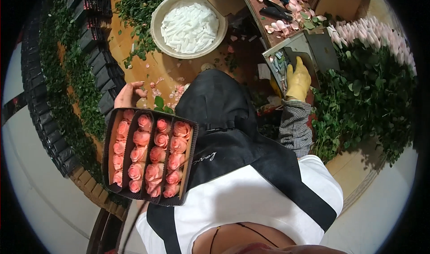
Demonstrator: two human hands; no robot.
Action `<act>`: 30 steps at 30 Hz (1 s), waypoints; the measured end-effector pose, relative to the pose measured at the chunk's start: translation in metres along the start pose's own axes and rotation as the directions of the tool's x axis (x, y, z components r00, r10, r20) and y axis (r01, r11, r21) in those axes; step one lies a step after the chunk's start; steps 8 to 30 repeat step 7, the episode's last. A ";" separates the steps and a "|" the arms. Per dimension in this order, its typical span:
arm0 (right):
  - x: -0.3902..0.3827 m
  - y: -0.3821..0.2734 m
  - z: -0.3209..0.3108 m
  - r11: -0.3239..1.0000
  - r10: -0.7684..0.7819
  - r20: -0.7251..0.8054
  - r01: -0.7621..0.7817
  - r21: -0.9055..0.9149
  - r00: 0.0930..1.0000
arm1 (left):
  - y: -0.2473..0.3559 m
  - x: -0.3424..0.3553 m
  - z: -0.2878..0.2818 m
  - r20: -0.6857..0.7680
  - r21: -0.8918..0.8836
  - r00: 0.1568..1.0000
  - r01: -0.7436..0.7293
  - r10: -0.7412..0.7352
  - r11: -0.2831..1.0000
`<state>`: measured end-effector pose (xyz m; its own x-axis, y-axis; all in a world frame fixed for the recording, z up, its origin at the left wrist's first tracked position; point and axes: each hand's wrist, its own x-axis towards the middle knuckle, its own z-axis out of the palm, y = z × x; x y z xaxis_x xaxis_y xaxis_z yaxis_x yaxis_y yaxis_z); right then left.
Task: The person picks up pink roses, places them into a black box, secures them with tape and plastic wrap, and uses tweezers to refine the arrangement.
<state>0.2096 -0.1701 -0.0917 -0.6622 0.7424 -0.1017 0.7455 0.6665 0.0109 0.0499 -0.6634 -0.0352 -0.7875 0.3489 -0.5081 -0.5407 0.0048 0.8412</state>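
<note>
A shallow dark box of pink roses (195, 133), with blooms in rows between brown dividers, lies tilted across my left forearm, close against my apron. Past its far edge my left hand (128, 94) shows, bearing the box from beneath, its fingers loosely curled beyond the rim. The palm is hidden under the box. In a yellow glove, my right hand (298, 80) reaches over an open grey box (307, 52) at the right. Thumb and forefinger are apart, and no object shows between them. Small pale pieces (279, 65) lie in that box beside the glove.
A white basin (156, 27) of white foam-like pieces stands ahead. Pink-wrapped rose bunches (371, 34) with leafy stems fill the right. Petals and black-handled clippers (275, 12) lie on a brown table (260, 21). Stacked dark boxes (96, 70) and greenery line the left.
</note>
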 end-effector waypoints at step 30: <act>-0.039 -0.191 0.139 0.274 -0.923 0.194 0.214 0.938 0.333 | 0.021 0.058 0.104 0.287 0.694 0.950 -0.295 0.124 0.657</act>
